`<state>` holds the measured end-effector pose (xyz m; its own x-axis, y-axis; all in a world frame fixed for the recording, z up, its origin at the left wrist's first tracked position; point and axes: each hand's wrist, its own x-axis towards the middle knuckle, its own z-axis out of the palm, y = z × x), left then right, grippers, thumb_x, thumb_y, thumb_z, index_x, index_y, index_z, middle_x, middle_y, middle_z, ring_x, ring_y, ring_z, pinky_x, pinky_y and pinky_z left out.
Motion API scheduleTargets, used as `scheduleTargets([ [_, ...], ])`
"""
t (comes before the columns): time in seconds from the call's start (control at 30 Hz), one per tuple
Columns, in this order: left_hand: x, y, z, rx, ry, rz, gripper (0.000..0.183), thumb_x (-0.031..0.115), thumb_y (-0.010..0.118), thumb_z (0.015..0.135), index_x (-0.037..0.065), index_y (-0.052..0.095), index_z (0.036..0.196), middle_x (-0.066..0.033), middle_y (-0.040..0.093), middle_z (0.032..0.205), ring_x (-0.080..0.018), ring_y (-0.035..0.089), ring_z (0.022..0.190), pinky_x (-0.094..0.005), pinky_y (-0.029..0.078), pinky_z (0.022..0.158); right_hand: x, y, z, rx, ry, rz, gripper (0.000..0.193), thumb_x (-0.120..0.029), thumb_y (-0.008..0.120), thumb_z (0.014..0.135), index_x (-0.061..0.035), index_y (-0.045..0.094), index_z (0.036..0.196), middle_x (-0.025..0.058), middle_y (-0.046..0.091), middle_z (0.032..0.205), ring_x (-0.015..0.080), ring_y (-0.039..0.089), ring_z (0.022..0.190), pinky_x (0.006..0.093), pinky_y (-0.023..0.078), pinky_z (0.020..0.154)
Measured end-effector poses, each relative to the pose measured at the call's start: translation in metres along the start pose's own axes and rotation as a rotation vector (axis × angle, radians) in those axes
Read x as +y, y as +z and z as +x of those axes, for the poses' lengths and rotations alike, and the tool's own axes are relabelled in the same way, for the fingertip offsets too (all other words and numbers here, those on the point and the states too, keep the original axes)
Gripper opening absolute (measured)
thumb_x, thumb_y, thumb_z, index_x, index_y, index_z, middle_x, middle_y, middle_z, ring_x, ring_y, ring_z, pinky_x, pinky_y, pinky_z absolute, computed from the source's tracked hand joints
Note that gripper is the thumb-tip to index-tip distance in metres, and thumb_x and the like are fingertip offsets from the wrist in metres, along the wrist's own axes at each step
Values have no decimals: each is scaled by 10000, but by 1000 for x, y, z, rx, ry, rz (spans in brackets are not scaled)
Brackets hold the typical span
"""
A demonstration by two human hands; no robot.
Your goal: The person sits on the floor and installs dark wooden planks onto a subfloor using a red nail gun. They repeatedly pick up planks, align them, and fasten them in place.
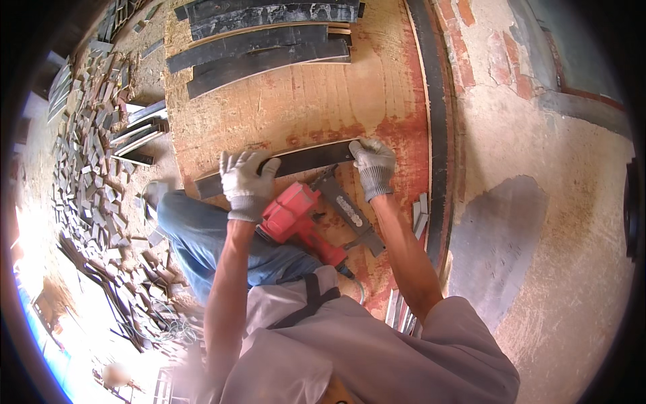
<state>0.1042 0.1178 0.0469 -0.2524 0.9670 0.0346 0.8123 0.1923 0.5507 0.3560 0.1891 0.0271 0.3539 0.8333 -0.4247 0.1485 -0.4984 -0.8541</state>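
Observation:
A long, narrow black-faced wooden strip (pixel 311 159) lies across the plywood sheet (pixel 289 114) in front of me. My left hand (pixel 246 180), in a whitish knit glove, rests on the strip towards its left end with the fingers spread. At the other end my gloved right hand (pixel 373 163) grips the strip, its thumb and fingers closed about the corner. Between my forearms, close to my leg, lies a red nail gun (pixel 293 207) with a dark magazine (pixel 346 212). Neither hand touches it.
Several black strips (pixel 269 50) lie stacked on the sheet's far part. Wood offcuts (pixel 101 168) litter the floor at left. A dark strip (pixel 441 135) lines the right edge, beside a worn wall (pixel 565 182). Metallic-looking fastener strips (pixel 397 310) lie near my right arm.

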Motion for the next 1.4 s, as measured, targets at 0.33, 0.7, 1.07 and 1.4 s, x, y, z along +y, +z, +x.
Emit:
scheduleTargets([
  [0.33,6,16,9,69,24,-141,121,250,759,757,136,765,796,-60,727,839,-283,661,830,-412,495,837,7,-6,4,-52,-24,41,181,-51,789,843,55,739,981,55,742,832,85,632,694,250,513,634],
  [0.7,1,19,8,62,54,-87,119,256,758,755,144,748,793,-57,720,849,-311,638,836,-436,478,852,47,-32,-178,-399,-444,-972,923,-346,776,831,45,294,1514,210,677,1046,341,691,921,417,556,808],
  [1.07,-3,21,10,87,34,-38,110,239,738,744,139,701,720,-61,674,786,-299,623,818,-418,445,893,18,-18,-171,-548,100,-794,994,-392,828,705,-17,340,1486,228,701,1011,380,694,938,484,546,812],
  [1.4,0,20,9,43,-18,-48,121,248,730,756,136,697,723,-62,685,812,-305,635,856,-430,435,943,-107,-132,-132,-467,328,-72,255,-111,637,911,-1,625,1141,21,531,613,143,530,496,300,471,500],
])
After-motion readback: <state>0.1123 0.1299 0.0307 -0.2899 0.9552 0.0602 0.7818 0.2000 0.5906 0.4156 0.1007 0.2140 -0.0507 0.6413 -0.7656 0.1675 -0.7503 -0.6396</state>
